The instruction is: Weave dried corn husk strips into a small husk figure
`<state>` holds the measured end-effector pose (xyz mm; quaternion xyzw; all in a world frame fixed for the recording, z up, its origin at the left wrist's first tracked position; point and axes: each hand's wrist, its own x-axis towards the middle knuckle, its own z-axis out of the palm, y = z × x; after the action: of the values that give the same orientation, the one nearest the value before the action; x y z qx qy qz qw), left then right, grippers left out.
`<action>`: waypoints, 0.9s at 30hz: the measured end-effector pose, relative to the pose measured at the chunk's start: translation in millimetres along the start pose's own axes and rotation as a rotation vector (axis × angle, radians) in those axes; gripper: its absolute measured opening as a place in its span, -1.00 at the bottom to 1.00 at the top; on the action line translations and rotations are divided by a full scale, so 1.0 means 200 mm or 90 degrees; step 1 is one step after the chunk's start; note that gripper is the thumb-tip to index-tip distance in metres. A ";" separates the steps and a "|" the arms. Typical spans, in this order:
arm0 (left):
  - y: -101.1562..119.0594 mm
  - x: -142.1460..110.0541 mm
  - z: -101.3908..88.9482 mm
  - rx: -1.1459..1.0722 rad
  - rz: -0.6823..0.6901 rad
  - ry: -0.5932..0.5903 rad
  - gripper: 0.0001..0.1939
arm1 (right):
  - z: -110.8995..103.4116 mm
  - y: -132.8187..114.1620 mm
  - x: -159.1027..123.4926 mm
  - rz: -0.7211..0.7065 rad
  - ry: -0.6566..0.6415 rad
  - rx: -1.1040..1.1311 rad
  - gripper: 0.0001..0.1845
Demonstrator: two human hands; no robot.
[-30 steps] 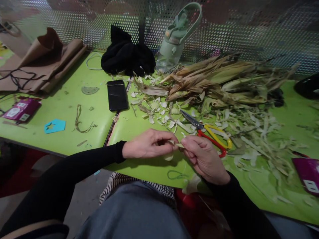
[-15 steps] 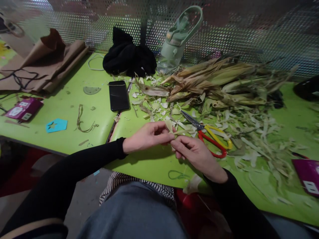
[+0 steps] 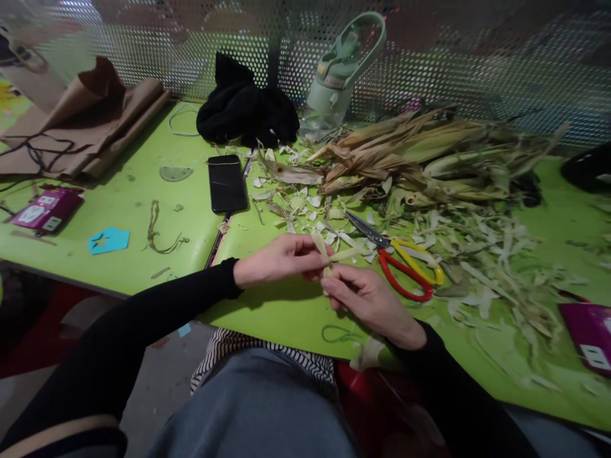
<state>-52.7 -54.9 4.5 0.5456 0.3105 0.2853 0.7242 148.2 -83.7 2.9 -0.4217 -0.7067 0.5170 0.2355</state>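
Note:
My left hand (image 3: 289, 259) pinches a small piece of pale green corn husk (image 3: 344, 254) between thumb and fingers, above the front of the green table. Strips of the husk stick out upward and to the right. Close against it on the right, my right hand (image 3: 365, 296) is closed, its thumb and forefinger pinching the husk's lower end. Fingers cover most of the piece, so its full shape is hidden. Scissors (image 3: 382, 242) with one red and one yellow handle lie just beyond my right hand, blades pointing away to the left.
Dried corn husks (image 3: 410, 152) are heaped at the back, with shredded scraps (image 3: 506, 273) to the right. A phone (image 3: 227, 184), black cloth (image 3: 248, 105), green bottle (image 3: 329, 89) and brown paper (image 3: 100, 121) lie around. The table's front edge (image 3: 277, 340) is near my lap.
My right hand has shifted slightly left and down along the husk. More of the husk strip pointing right now shows. My left hand has barely moved.

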 end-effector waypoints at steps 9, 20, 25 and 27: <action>0.01 0.00 0.02 0.068 -0.036 -0.037 -0.83 | -0.01 0.03 0.06 -0.061 0.279 -0.038 -0.70; -0.05 0.00 0.06 0.129 -0.012 -0.068 -0.77 | 0.00 0.04 0.04 -0.132 0.305 -0.028 -0.82; -0.08 0.00 0.09 0.070 -0.030 -0.051 -0.78 | 0.00 0.05 0.06 -0.072 0.262 -0.006 -0.78; -0.07 0.01 0.09 -0.043 -0.059 -0.051 -0.83 | -0.02 0.06 0.07 -0.053 0.267 0.002 -0.78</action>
<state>-36.7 -69.2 -5.7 0.5165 0.2966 0.2397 0.7667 147.6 -69.6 -7.4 -0.4899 -0.6583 0.4089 0.3993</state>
